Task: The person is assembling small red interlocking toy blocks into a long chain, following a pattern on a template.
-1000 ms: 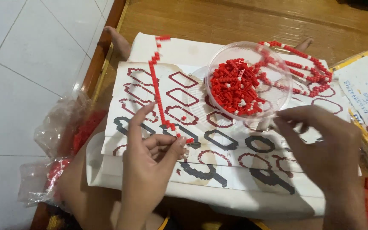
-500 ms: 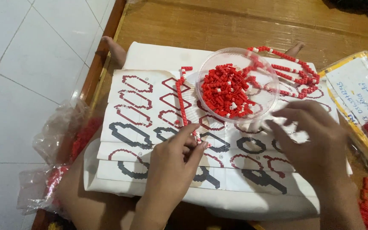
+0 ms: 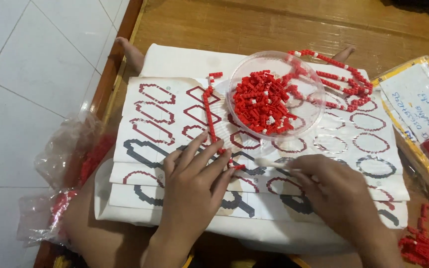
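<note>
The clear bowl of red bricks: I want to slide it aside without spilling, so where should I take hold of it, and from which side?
Probably grip the bowl by its bare rim at the far left edge, coming from above. The bricks are heaped in the middle, the right hand crowds the near side, and red chains lie against the right rim.

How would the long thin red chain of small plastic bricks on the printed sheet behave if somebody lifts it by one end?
The long thin red chain of small plastic bricks is one brick wide with kinks, so it would probably bend or snap at a joint. It looks light. The left hand presses its lower end, which suggests it slides easily on the printed paper sheet.
</note>
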